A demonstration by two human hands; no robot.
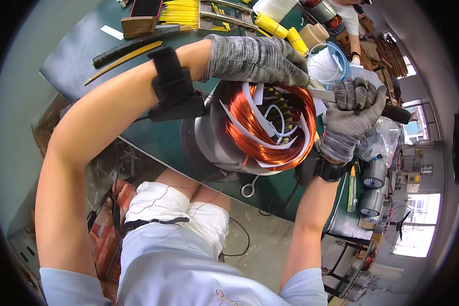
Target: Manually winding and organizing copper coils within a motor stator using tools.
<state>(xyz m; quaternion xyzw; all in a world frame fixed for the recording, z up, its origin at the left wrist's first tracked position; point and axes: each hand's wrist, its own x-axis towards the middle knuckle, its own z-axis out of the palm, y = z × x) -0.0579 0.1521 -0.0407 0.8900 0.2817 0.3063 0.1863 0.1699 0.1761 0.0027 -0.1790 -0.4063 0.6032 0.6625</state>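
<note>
- Head view: metal motor shell point(208, 140) sits on the green bench point(153, 138), copper wire point(244, 130) looped in its mouth
- Left hand point(268, 58) is over its top edge, can't tell if that grip's holding anything
- Right hand point(353, 115) has its grip balled round a dark-handled tool point(397, 113)

Windings point(238, 113) look glossy copper, casing point(212, 140) smooth metal, gloves point(247, 58) rough cloth.

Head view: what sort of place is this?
Probably a motor-winding workshop: copper coils sit in a cylindrical metal housing on a green workbench, and more finned metal housings stand at the right.
</note>
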